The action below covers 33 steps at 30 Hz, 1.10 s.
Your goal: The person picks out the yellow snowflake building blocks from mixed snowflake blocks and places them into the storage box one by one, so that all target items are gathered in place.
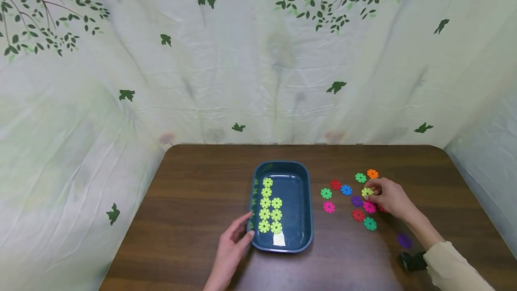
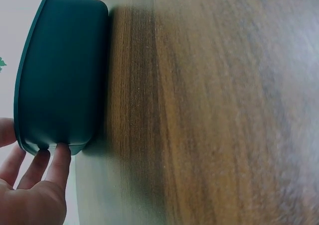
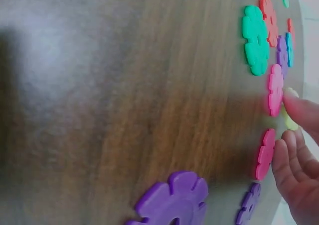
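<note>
A dark blue tray holds several yellow-green flower-shaped discs in two columns along its left side. My left hand grips the tray's near left side; in the left wrist view its fingertips press the tray's outer wall, with the thumb at the rim. Over on the right, my right hand pinches a yellow-green flower disc between thumb and fingers, among the scattered discs. The right wrist view shows that disc partly hidden behind the thumb, just beyond a pink disc.
Loose flower discs lie right of the tray: red, blue, green, orange and pink among them. A purple disc lies nearer, beside the right forearm. A printed cloth hangs behind the brown table.
</note>
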Available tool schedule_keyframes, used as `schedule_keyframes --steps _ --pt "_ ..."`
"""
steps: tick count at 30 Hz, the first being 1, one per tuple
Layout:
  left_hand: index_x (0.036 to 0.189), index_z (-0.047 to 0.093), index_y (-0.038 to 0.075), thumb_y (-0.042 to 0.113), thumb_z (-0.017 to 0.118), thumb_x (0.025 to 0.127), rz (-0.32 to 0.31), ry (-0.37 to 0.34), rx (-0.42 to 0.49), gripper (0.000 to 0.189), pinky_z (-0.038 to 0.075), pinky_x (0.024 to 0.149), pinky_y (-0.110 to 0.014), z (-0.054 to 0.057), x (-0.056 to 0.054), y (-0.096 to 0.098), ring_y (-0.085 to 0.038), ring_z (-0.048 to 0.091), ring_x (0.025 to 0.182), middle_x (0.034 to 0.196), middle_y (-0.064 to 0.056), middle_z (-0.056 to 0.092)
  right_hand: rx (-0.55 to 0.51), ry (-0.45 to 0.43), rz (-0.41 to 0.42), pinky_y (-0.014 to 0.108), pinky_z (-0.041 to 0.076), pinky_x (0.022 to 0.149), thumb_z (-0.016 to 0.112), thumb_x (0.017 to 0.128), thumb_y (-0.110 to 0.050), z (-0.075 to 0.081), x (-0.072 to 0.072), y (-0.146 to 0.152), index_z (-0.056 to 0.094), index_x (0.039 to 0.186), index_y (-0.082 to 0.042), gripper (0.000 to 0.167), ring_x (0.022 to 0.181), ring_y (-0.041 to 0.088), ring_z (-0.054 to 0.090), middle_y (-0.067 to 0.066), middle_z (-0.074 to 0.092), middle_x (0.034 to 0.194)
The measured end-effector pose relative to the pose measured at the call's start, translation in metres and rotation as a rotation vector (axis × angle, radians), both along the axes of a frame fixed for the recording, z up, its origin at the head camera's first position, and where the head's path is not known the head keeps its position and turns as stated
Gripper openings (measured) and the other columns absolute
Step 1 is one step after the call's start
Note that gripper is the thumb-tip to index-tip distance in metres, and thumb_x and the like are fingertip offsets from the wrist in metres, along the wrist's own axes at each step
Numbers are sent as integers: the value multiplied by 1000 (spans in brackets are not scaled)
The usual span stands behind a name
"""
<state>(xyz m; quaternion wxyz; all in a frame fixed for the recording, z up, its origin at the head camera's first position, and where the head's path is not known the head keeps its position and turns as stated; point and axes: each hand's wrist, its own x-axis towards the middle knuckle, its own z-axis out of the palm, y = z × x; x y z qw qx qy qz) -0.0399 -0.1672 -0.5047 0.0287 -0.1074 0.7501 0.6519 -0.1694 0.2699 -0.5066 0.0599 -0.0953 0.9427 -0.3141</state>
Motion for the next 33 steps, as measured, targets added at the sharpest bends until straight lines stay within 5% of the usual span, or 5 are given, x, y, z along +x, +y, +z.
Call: schedule_keyframes --steps 12,33 --pt "135 61 18 12 68 92 9 -7 -8 44 43 102 -50 -4 4 -2 -33 50 128 143 -10 51 -39 46 -69 29 44 52 69 91 -6 5 10 -7 70 103 -4 12 66 18 54 2 67 83" --pt "133 62 19 11 68 91 5 -22 -31 43 43 102 -52 -3 -1 0 -36 49 128 142 -10 52 -160 225 -80 29 52 67 68 92 -7 21 24 -57 70 103 -11 12 78 16 60 -1 66 88"
